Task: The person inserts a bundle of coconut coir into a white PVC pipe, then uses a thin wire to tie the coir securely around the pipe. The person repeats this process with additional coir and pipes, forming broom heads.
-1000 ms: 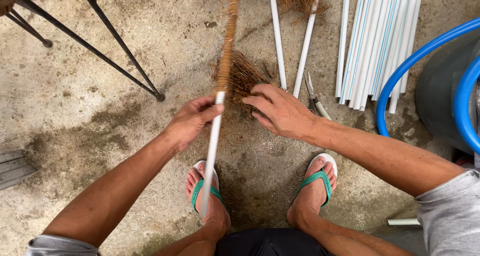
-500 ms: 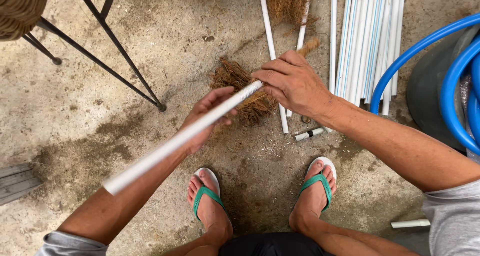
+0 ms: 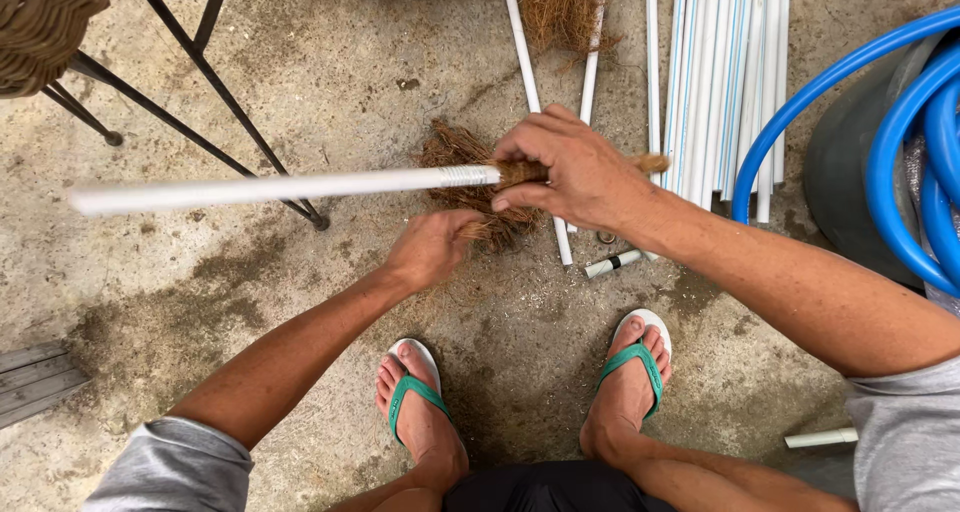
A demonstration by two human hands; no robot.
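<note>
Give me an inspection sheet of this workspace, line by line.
Surface: stained bare concrete floor.
Job's things: white pipe held level; brown fibre bundle at its end.
Clutter: white pipes lying on the floor; short pipe piece; more fibre.
Hands: right hand grips the pipe's fibre end; left hand at the bundle from below.
Cables: blue hose coiled, right.
Surroundings: black metal legs; green flip-flops.
</note>
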